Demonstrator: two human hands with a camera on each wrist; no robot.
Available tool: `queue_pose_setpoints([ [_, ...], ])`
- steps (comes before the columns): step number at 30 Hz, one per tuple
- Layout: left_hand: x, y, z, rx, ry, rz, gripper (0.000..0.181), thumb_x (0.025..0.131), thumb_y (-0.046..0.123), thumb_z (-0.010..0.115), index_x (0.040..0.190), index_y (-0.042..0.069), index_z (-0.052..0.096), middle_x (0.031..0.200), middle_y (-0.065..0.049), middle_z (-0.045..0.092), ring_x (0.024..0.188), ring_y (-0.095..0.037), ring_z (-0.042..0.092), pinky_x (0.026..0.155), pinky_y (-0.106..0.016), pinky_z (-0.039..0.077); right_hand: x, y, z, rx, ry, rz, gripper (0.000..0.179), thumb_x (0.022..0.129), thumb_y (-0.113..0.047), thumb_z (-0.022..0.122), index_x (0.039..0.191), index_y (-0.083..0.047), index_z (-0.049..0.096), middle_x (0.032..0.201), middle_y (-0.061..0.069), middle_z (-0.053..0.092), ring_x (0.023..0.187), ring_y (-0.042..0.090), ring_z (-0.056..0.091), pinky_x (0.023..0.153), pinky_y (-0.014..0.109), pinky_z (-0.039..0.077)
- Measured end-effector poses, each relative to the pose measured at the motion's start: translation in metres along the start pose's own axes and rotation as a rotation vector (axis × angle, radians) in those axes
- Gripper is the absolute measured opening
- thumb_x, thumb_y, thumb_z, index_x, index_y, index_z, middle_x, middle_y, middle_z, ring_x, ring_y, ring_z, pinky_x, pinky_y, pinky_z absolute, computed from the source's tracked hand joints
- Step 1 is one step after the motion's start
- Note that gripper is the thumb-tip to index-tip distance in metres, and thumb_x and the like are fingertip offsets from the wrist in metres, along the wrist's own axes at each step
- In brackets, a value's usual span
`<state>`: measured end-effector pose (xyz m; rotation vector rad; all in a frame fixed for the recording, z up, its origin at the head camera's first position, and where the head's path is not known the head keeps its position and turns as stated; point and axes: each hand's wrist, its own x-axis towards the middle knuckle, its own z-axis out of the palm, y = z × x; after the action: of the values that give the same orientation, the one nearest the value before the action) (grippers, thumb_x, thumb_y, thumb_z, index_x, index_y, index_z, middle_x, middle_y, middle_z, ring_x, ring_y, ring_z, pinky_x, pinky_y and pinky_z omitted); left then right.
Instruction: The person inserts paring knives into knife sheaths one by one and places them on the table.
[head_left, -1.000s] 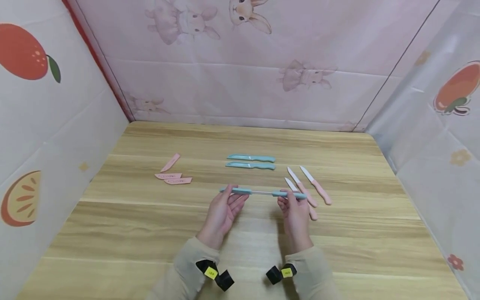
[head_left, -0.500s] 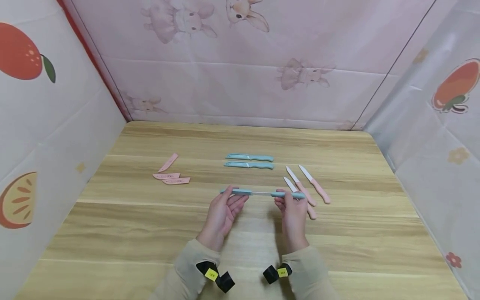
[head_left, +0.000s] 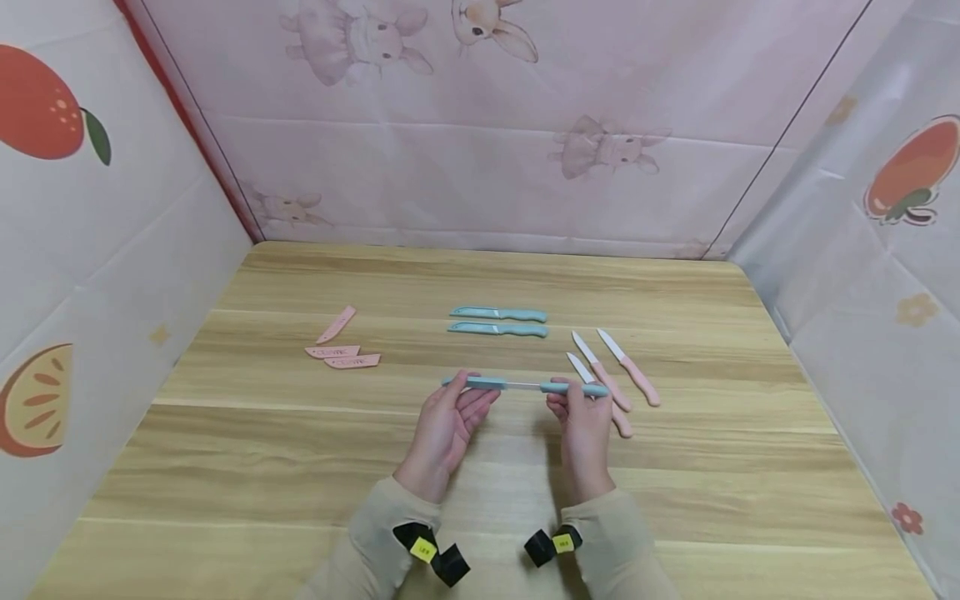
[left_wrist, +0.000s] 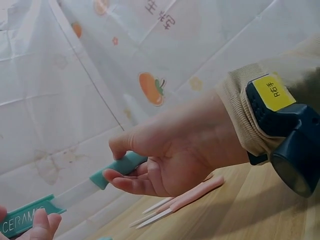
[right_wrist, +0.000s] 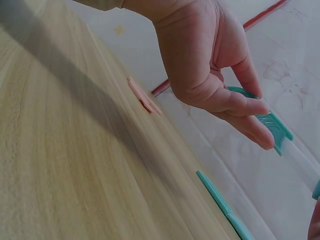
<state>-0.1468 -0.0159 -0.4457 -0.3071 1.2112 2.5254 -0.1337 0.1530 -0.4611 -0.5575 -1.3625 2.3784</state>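
Observation:
In the head view my left hand (head_left: 441, 427) pinches a turquoise knife sheath (head_left: 486, 382) between thumb and fingers. My right hand (head_left: 587, 437) grips the turquoise handle of a paring knife (head_left: 555, 388). Both are held level above the table. The white blade (left_wrist: 76, 195) shows between handle and sheath, its tip inside the sheath. Lettering on the sheath (left_wrist: 25, 220) shows in the left wrist view. Below and to the right of my right hand lie several pink-handled knives with bare white blades (head_left: 633, 375), one partly hidden by that hand.
Two turquoise knives in sheaths (head_left: 498, 330) lie side by side farther back on the wooden table (head_left: 262, 467). Several pink sheaths (head_left: 352, 362) lie at the left, two of them touching. Printed cloth walls (head_left: 465, 183) stand at the back and both sides.
The handle and sheath have come slightly closer together, so a little less blade shows between them. The things on the table have kept their places.

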Motion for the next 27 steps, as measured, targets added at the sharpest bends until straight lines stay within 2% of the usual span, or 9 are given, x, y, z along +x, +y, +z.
queue_pose_setpoints([
  [6,-0.0002,-0.0006,0.0011,0.002,0.000,-0.005,0.038,0.101,0.025,0.041,0.124,-0.006,0.042,0.103,-0.015,0.067,0.095,-0.020,0.066,0.073,-0.021,0.054,-0.0002,0.0008,0.0012,0.001,-0.007,-0.003,0.028,0.091,0.001,0.046,0.114,0.009,0.033,0.074,0.004,0.067,0.055,0.008,0.060,0.057,0.018,0.053],
  [13,0.0003,0.0002,0.0021,0.008,-0.006,-0.004,0.038,0.102,0.025,0.040,0.125,-0.005,0.041,0.107,-0.017,0.065,0.098,-0.020,0.065,0.075,-0.021,0.054,0.0011,0.0005,0.0015,-0.015,-0.002,-0.001,0.013,0.091,0.001,0.046,0.099,0.000,0.037,0.076,0.006,0.067,0.056,0.008,0.060,0.058,0.019,0.054],
  [17,0.0004,0.0008,0.0022,0.011,-0.007,-0.003,0.039,0.102,0.025,0.040,0.126,-0.005,0.041,0.109,-0.018,0.065,0.098,-0.020,0.065,0.075,-0.021,0.054,0.0010,0.0005,0.0029,-0.014,-0.003,-0.008,0.014,0.091,0.000,0.047,0.101,0.002,0.037,0.076,0.007,0.067,0.056,0.008,0.061,0.058,0.020,0.054],
  [22,0.0004,-0.0002,0.0019,0.018,-0.009,-0.001,0.039,0.102,0.025,0.039,0.126,-0.006,0.041,0.108,-0.017,0.065,0.097,-0.020,0.065,0.073,-0.021,0.054,0.0003,0.0016,0.0036,-0.023,-0.007,-0.010,0.010,0.091,0.001,0.046,0.096,-0.003,0.038,0.079,0.010,0.068,0.057,0.008,0.061,0.058,0.020,0.054],
  [27,0.0004,-0.0014,0.0015,0.016,-0.008,-0.004,0.039,0.102,0.025,0.038,0.126,-0.005,0.041,0.107,-0.016,0.066,0.097,-0.020,0.065,0.073,-0.020,0.054,-0.0005,0.0023,0.0039,-0.024,-0.006,0.003,0.013,0.092,0.000,0.046,0.093,-0.005,0.035,0.079,0.010,0.068,0.057,0.008,0.061,0.059,0.020,0.054],
])
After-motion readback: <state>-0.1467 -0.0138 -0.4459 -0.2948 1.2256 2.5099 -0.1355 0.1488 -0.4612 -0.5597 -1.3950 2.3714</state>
